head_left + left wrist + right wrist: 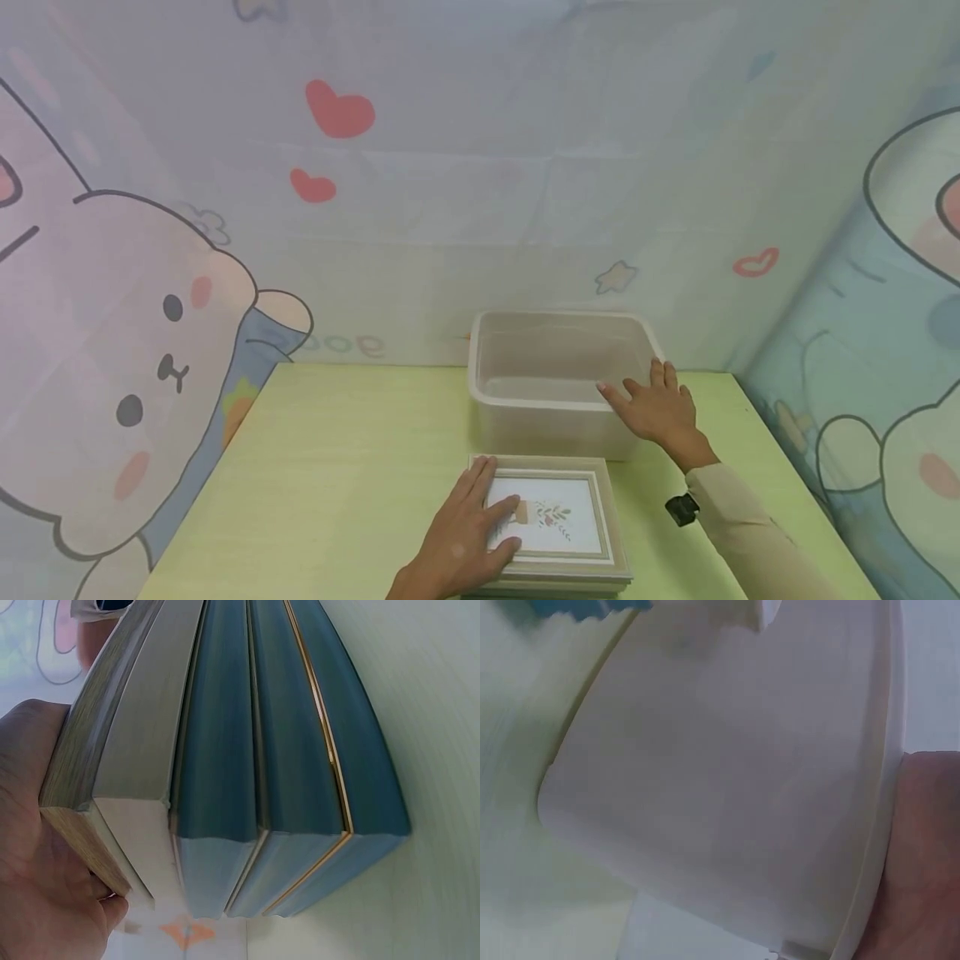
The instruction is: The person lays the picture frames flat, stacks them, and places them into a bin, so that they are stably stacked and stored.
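Cartoon-print sheets back the pale green surface point(337, 467). From my feed, the left hand point(465, 542) lies spread on the framed pictures point(558, 517), just in front of the empty tub point(558, 379). Right hand point(660, 408), fingers straight, rests on the tub's near-right rim.

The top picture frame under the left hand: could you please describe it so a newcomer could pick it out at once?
On the pale green table, just in front of the translucent plastic bin, lies a small stack of frames. The top picture frame is the one the left hand rests on. It is light wood with a small plant print, while the frames beneath are blue-grey.
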Available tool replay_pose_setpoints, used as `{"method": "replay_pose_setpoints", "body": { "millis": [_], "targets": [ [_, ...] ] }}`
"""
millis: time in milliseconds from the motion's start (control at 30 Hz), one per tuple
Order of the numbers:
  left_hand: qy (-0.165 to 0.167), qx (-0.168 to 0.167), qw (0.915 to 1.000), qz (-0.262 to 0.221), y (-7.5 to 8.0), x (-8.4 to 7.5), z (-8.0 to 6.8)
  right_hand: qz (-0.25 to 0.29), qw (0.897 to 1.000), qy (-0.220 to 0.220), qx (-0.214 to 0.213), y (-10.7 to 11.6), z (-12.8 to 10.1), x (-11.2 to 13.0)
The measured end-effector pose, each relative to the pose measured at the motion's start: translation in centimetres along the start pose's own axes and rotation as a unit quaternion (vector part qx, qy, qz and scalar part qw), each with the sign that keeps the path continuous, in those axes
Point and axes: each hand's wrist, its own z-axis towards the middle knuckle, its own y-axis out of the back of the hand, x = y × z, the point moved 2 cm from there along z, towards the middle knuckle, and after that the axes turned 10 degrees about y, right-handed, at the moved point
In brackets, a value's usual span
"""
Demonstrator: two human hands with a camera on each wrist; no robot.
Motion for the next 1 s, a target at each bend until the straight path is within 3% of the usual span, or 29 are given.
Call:
{"method": "replay_pose_setpoints", "body": {
  "millis": [200, 500, 1000],
  "targets": [
    [-0.003, -0.007, 1.0, -0.001, 0.0, 0.0, 0.1, 0.0, 1.0, 0.019, 0.005, -0.3, 0.4, 2.1],
    [0.012, 0.018, 0.9997, -0.014, 0.0, 0.1, 0.1, -0.02, 0.999, 0.046, -0.02, -1.3, 1.1, 4.3],
    [0.009, 0.01, 0.9999, -0.008, 0.1, 0.2, 0.0, -0.014, 0.999, 0.037, -0.011, -1.9, 1.8, 7.2]
  ]
}}
